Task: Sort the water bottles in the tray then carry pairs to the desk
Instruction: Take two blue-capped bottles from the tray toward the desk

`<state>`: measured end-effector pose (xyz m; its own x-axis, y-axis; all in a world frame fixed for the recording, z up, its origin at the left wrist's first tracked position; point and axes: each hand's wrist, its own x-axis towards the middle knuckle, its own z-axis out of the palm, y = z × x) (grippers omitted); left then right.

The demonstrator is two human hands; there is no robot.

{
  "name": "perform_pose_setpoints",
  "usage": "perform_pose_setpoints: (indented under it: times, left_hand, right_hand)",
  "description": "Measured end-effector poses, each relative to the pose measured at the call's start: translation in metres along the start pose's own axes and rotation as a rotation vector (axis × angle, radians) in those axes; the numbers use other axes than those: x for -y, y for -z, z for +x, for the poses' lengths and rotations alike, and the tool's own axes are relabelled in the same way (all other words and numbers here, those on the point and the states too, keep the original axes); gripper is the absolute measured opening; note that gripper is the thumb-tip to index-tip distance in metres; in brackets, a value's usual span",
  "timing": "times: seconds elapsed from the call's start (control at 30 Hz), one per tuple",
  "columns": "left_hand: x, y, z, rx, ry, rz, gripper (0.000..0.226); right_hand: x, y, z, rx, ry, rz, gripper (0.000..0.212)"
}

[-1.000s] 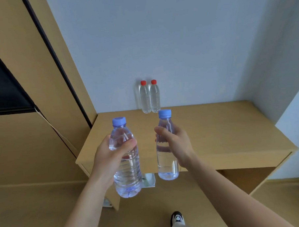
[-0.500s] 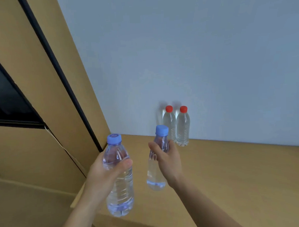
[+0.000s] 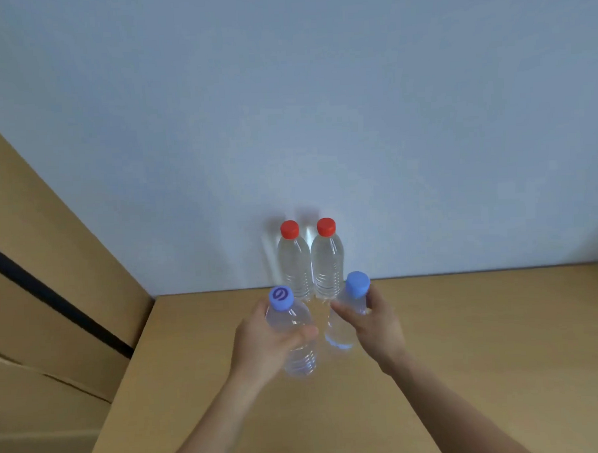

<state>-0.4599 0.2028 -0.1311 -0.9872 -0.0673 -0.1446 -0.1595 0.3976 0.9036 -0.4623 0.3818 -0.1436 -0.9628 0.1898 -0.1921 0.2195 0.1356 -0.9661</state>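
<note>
My left hand (image 3: pixel 266 344) grips a clear water bottle with a blue cap (image 3: pixel 292 329), held over the wooden desk (image 3: pixel 467 356). My right hand (image 3: pixel 374 325) holds a second blue-capped bottle (image 3: pixel 346 313), tilted a little to the left. Both bottles hover just in front of two red-capped bottles, the left one (image 3: pixel 294 260) and the right one (image 3: pixel 327 259), which stand upright side by side against the wall at the desk's back edge. Whether the held bottles touch the desk top I cannot tell.
A pale blue-grey wall (image 3: pixel 319 105) rises behind the desk. A tan wooden panel with a black strip (image 3: pixel 54 298) runs along the left side, meeting the desk's left edge.
I have come closer to the desk and look down on it more steeply. Both hands have carried the blue-capped bottles forward, right up to the two red-capped bottles.
</note>
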Motion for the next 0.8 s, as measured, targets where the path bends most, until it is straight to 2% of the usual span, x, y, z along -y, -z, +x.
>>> perform_pose_setpoints:
  times: [0.2,0.33,0.47,0.53,0.7,0.8]
  left_hand:
    - [0.01,-0.013,0.055,-0.042,-0.031,0.014,0.036]
    - [0.024,-0.02,0.075,-0.045,-0.06,0.049,0.042]
    - [0.037,-0.028,0.086,-0.007,-0.149,0.086,0.038]
    - [0.038,-0.03,0.087,-0.003,-0.182,0.098,0.043]
    - [0.035,-0.029,0.085,0.007,-0.148,0.043,0.055]
    - [0.033,-0.022,0.087,0.055,-0.185,0.012,0.052]
  right_hand:
    - [-0.012,-0.02,0.035,-0.062,-0.05,-0.073,0.028]
    - [-0.023,-0.036,0.051,-0.099,-0.087,-0.108,0.024]
    - [-0.024,-0.044,0.055,-0.154,-0.076,-0.107,0.033]
    - [-0.025,-0.043,0.055,-0.163,-0.08,-0.09,0.033]
    - [-0.026,-0.05,0.045,-0.181,-0.068,-0.07,0.035]
    - [-0.021,-0.051,0.044,-0.153,-0.104,-0.097,0.033]
